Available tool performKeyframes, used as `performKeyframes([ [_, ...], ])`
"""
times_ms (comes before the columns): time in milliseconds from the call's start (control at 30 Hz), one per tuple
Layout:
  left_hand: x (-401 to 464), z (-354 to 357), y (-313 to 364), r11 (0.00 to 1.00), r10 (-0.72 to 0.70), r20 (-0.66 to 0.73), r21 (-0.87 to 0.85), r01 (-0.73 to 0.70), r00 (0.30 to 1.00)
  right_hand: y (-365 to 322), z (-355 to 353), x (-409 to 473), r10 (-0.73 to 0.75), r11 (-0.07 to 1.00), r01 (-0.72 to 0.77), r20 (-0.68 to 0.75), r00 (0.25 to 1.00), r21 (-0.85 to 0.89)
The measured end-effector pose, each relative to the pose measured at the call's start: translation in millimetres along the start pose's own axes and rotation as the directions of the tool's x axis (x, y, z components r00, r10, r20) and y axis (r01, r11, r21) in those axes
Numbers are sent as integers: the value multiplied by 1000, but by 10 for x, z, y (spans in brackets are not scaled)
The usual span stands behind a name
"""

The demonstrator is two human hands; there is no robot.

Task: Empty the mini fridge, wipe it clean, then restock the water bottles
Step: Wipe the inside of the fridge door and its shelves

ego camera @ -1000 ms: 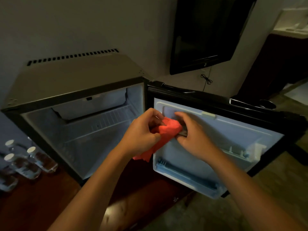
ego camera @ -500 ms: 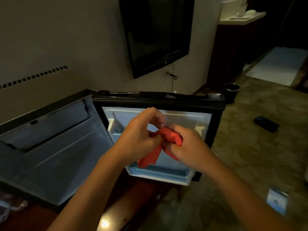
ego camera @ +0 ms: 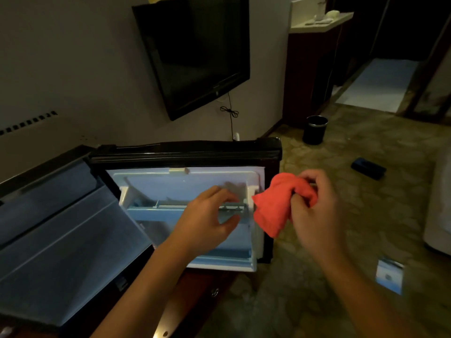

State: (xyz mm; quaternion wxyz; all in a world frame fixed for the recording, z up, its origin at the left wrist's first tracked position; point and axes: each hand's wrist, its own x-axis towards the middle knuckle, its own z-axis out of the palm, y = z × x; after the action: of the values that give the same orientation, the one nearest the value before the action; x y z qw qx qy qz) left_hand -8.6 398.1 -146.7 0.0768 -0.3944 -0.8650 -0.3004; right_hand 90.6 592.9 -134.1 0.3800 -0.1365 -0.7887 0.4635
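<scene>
In front of the open fridge door [ego camera: 185,181], my 2 hands are apart. My right hand [ego camera: 314,211] is off past the door's free edge, over the floor [ego camera: 341,240], with fingers and thumb curled tight round the red cloth [ego camera: 273,211]; the cloth is bunched in my grip and its loose end hangs down to the left, just beside the door's edge. I cannot tell whether it touches the door. My left hand [ego camera: 207,220] holds nothing: its fingers are spread and loosely bent in front of the door's inner lining, at the level of the upper door shelf [ego camera: 168,206]. The fingertips are blurred, so I cannot tell whether they rest on the shelf rail or only hover by it.

The door stands swung wide, its pale lining facing me, with a lower shelf [ego camera: 224,259] along the bottom. I see no bottles in either door shelf. To the left is the fridge cabinet [ego camera: 61,240], its inside dim and grey-blue; I can make out no bottles in the part that shows.

On the wall above hangs a dark TV [ego camera: 195,52] with a cable [ego camera: 229,113] dangling below it. Its small badge is too faint to read. A black bin [ego camera: 316,129] stands on the floor beyond the door, a dark flat thing [ego camera: 368,168] lies farther right, and a pale blurred card [ego camera: 389,276] lies near my right forearm; no writing on it is legible.
</scene>
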Motion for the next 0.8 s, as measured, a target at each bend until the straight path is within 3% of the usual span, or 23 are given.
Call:
performKeyframes([
  [167, -33, 223, -108, 986, 14, -25, 165, -10, 1000, 170, 168, -143, -93, 985, 63, -181, 979, -162],
  [333, -47, 287, -120, 983, 31, -65, 185, -19, 997, 193, 35, 25, -81, 996, 59, -339, 937, -74],
  [433, -12, 307, -100, 973, 52, -74, 227, -34, 996, 238, 189, -78, -157, 984, 130, -251, 955, -118],
  [567, 31, 381, -114, 974, 47, -94, 227, -24, 994, 417, 664, -377, -87, 996, 86, -48, 995, -36],
  [800, 64, 437, -99, 975, -4, -91, 223, 25, 996, 399, 760, -378, 1, 976, 22, -109, 994, 215],
])
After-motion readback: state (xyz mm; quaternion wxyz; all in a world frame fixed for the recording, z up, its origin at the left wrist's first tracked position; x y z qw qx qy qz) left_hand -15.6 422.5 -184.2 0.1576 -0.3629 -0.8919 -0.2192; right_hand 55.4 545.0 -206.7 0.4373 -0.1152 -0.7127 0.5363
